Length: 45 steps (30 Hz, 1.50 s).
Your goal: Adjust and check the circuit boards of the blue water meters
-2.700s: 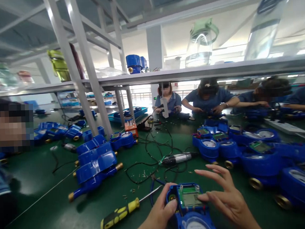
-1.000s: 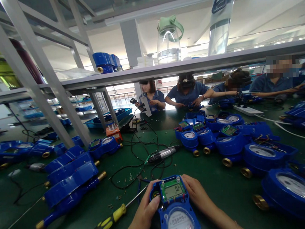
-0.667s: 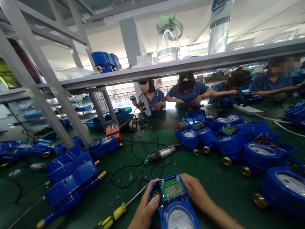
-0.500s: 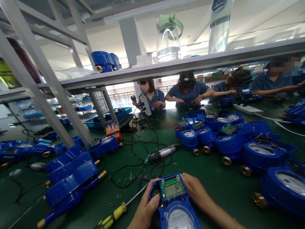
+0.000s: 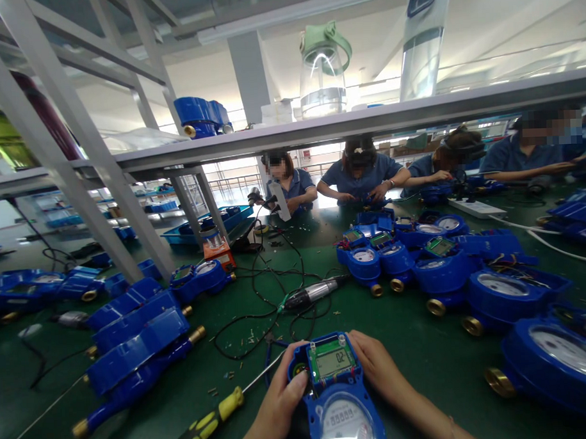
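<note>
Between my two hands, at the bottom middle, is a blue water meter [image 5: 345,406] with a round dial and an open compartment. A green circuit board with a small display [image 5: 332,364] shows in the compartment. My left hand [image 5: 287,389] grips the meter's left side, its thumb bent over the compartment's edge. On the right side my right hand [image 5: 377,364] is closed round the casing, its fingertips hidden behind it. A yellow and black screwdriver [image 5: 218,414] lies to the left of my left hand, its shaft pointing towards the meter.
An electric screwdriver [image 5: 310,296] with a black cable lies beyond the meter. Blue meters [image 5: 138,340] stand at left, and several more [image 5: 507,295] at right. A shelf [image 5: 366,119] crosses above the green table. Several co-workers [image 5: 361,172] sit opposite. Small screws are scattered about.
My hands and the meter have hardly moved. Across the table, a co-worker at the left has shifted an arm.
</note>
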Each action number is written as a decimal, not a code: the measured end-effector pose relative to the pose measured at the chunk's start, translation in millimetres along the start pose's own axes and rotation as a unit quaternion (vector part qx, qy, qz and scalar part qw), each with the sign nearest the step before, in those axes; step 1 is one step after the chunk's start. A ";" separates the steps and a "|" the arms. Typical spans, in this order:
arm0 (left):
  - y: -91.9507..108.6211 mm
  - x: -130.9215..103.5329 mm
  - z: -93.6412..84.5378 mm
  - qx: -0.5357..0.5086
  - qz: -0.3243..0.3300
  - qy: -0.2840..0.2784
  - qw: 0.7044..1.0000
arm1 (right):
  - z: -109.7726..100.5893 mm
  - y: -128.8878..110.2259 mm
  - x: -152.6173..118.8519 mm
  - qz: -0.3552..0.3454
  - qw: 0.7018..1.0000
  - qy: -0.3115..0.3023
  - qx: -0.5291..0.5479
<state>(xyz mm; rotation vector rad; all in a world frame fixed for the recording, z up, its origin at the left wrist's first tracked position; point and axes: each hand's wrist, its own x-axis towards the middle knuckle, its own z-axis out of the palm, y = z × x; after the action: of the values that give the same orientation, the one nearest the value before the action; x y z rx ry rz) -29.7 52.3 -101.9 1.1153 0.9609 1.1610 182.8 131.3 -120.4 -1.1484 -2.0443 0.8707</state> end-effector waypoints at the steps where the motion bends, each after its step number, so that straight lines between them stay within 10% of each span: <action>1: 0.3 0.2 0.2 0.001 0.000 -0.001 1.000 | -0.2 -0.1 -0.1 0.000 1.000 0.000 -0.001; 45: 2.8 -3.2 3.0 -0.029 -0.019 0.007 0.999 | 0.2 0.1 -0.6 0.004 1.000 0.003 0.004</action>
<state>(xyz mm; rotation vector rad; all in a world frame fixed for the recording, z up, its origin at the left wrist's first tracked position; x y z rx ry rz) -27.8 48.8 -98.5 1.0404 0.9489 1.1601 183.0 130.8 -120.8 -1.1546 -2.0315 0.8782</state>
